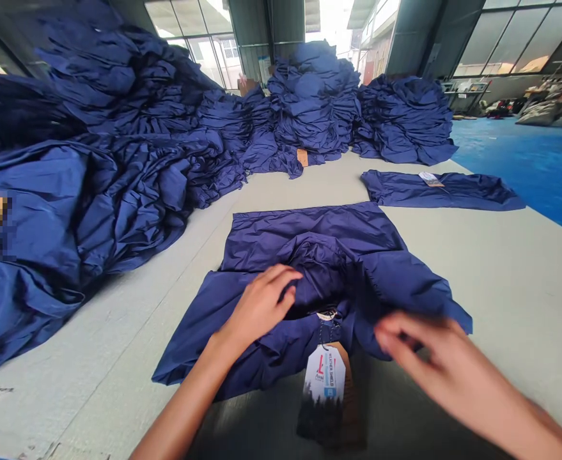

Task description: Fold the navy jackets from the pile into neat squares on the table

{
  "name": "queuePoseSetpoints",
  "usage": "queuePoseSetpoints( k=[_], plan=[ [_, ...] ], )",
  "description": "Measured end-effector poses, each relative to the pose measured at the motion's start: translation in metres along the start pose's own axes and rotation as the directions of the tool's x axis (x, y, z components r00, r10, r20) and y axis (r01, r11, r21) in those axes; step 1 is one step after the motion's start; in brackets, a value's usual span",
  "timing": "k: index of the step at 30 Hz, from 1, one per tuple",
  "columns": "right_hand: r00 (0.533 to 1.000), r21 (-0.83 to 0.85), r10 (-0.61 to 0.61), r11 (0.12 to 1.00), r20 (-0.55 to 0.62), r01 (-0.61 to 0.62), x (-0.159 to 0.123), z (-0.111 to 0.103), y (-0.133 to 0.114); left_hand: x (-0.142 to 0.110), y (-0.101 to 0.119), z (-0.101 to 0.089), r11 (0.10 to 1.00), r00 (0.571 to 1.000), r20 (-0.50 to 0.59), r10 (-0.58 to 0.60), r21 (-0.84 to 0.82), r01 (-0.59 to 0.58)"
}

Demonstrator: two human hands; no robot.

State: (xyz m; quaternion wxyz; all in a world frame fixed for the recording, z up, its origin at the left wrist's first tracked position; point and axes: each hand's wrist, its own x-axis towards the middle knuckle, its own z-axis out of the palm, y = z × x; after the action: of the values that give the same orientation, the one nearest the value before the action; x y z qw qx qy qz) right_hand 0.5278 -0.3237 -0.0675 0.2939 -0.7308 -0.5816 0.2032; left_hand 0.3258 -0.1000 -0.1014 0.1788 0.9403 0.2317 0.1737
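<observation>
The left hand (261, 306) lies on the bunched fold of a navy jacket (309, 255), fingers pressed together and no pinch showing, just above the collar label (327, 314). The right hand (419, 348) sits at the jacket's right edge, its fingers blurred, so I cannot tell whether they pinch the cloth or only hover beside it. The jacket lies flat on a pale grey table (491, 275), sleeves and body folded part way in, and a white hang tag (323, 374) with a brown card tag (350, 390) behind it dangles from the collar toward the person. Beyond the jacket and to the right lies 1 flat folded navy garment (444, 190) with its own tag (430, 179). Left of the jacket, a long navy heap (117, 204) runs along the table, and straight past it stand tall navy stacks (314, 96). Farther right of the jacket spreads a blue floor (515, 166), with windows (515, 38) high behind it.
</observation>
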Motion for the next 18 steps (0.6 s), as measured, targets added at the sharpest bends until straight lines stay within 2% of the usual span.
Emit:
queuePoseSetpoints(
  k=[2, 3, 4, 6, 8, 11, 13, 15, 17, 18],
  plan=[
    [0.991, -0.126, 0.033, 0.991, -0.133, -0.050, 0.044, -0.006, 0.009, 0.006, -0.008, 0.000, 0.974, 0.975, -0.107, -0.194, 0.099, 0.204],
    [0.979, -0.194, 0.053, 0.977, -0.196, -0.092, 0.066, -0.005, 0.014, 0.008, -0.013, 0.003, 0.944, 0.953, -0.113, -0.283, 0.144, 0.297],
    [0.976, -0.259, 0.084, 0.956, -0.201, -0.136, 0.087, -0.002, 0.020, 0.010, -0.018, 0.007, 0.911, 0.930, -0.087, -0.358, 0.186, 0.368],
    [0.975, -0.357, 0.182, 0.909, -0.126, -0.216, 0.121, 0.009, 0.030, 0.011, -0.029, 0.014, 0.876, 0.898, 0.025, -0.439, 0.234, 0.422],
    [0.961, -0.462, 0.274, 0.849, -0.027, -0.256, 0.141, 0.021, 0.037, 0.010, -0.044, 0.015, 0.892, 0.891, 0.130, -0.435, 0.198, 0.406],
    [0.941, -0.531, 0.339, 0.800, 0.019, -0.278, 0.154, 0.023, 0.045, 0.005, -0.070, -0.001, 0.920, 0.904, 0.173, -0.390, 0.105, 0.376],
    [0.932, -0.499, 0.363, 0.803, -0.028, -0.327, 0.157, 0.012, 0.052, 0.003, -0.085, -0.018, 0.921, 0.913, 0.129, -0.388, 0.081, 0.381],
    [0.926, -0.458, 0.367, 0.810, -0.093, -0.367, 0.160, -0.002, 0.059, 0.004, -0.092, -0.030, 0.914, 0.917, 0.014, -0.398, 0.098, 0.394],
    [0.939, -0.451, 0.317, 0.824, -0.133, -0.342, 0.161, -0.011, 0.065, 0.006, -0.091, -0.033, 0.897, 0.909, -0.081, -0.408, 0.149, 0.416],
    [0.950, -0.465, 0.275, 0.829, -0.145, -0.311, 0.162, -0.012, 0.067, 0.008, -0.087, -0.031, 0.889, 0.907, -0.094, -0.411, 0.178, 0.421]
  ],
)
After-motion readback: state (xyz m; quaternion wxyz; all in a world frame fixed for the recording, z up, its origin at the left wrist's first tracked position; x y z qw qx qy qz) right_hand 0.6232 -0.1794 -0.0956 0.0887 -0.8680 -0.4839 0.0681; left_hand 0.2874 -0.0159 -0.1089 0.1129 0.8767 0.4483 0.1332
